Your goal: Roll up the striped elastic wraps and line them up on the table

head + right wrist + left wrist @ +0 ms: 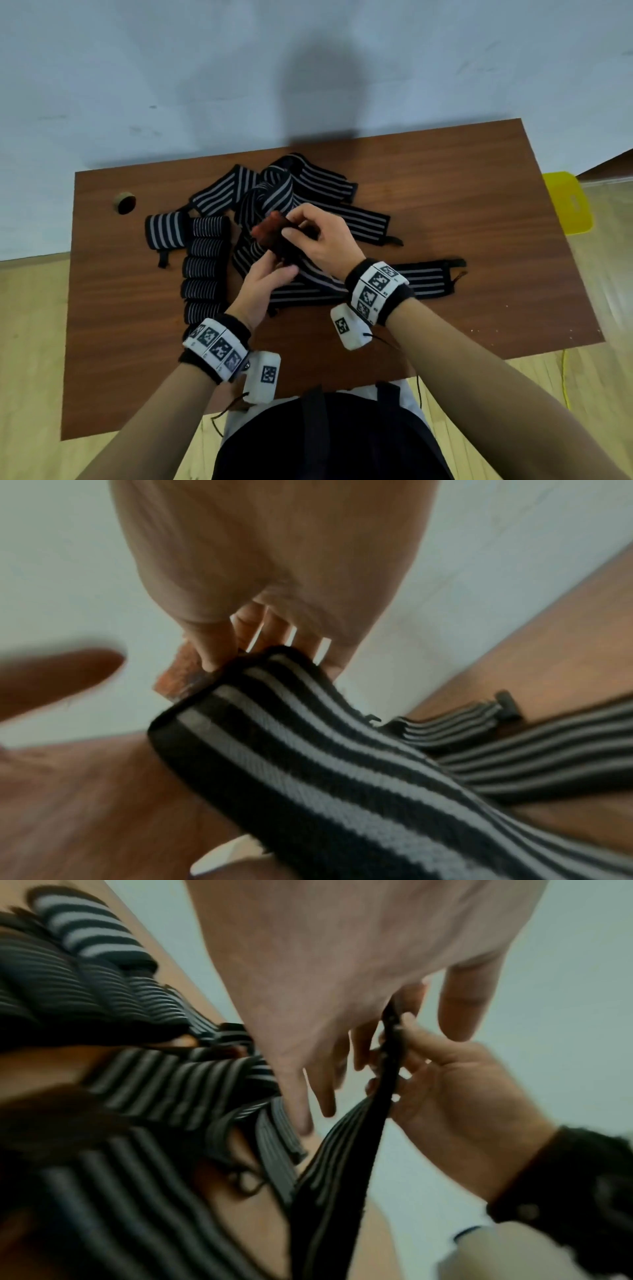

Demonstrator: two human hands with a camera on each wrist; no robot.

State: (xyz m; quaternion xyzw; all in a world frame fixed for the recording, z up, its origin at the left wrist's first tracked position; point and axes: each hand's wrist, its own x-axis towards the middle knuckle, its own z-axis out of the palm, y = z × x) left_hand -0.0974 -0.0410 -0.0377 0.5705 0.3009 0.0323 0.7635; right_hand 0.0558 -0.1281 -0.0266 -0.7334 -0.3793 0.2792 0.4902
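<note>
**Starting the Roll at the Tab End**

The right hand (318, 236) pinches the end of the striped wrap (274, 250), thumb and fingertips clamped beside its reddish tab (269, 228). The left hand (265, 284) supports the band from below, fingers loosely curled round it. The held end is raised above the middle of the surface (479, 205); the tail trails down toward the near edge into the loose pile (291, 192).

Procedure, as judged: fold the tab end onto the band squarely, keep both edges flush, and maintain light tension with the lower grip so the core stays tight.

Orientation: the held stretch runs with its long axis from the near edge toward the far edge, tab end pointing away and up. Finished rolls (205, 270) form a column near the left edge, axes running left to right.
</note>
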